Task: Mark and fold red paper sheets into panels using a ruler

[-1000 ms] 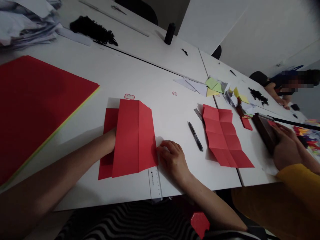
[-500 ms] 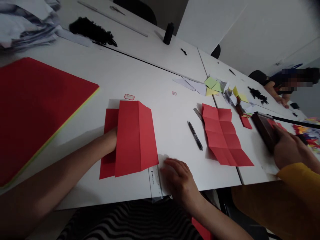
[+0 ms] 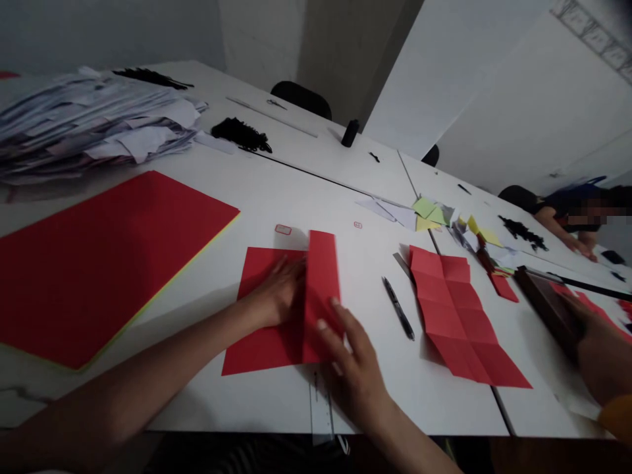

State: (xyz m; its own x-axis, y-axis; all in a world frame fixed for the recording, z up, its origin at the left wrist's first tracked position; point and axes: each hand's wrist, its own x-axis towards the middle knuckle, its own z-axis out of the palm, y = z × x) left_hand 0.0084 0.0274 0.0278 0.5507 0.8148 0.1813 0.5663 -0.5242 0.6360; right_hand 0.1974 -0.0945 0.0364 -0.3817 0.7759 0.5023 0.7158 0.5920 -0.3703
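A sheet of red paper [image 3: 269, 342] lies in front of me, its right part standing up as a creased flap [image 3: 320, 296]. My left hand [image 3: 281, 293] rests flat on the sheet, fingers stretched; the flap partly hides the fingertips. Against the outer face of the flap, my right hand [image 3: 358, 368] touches with spread fingers, and its thumb is hard to make out. A clear ruler [image 3: 320, 408] pokes out from under the paper toward the table's front edge. To the right lie a black pen [image 3: 398, 308] and a second red sheet [image 3: 451, 313] with grid-like creases.
A large stack of red sheets [image 3: 123, 263] lies at left, with a paper pile [image 3: 99, 125] behind it. Black cord [image 3: 241, 133] and a dark cylinder [image 3: 350, 133] stand farther back. At right, a co-worker's hand [image 3: 600, 349] is on a dark brown block [image 3: 548, 309].
The red flap has swung more upright and looks narrower. My right hand has moved from the table onto it, and my left hand now shows more. The view has tilted up.
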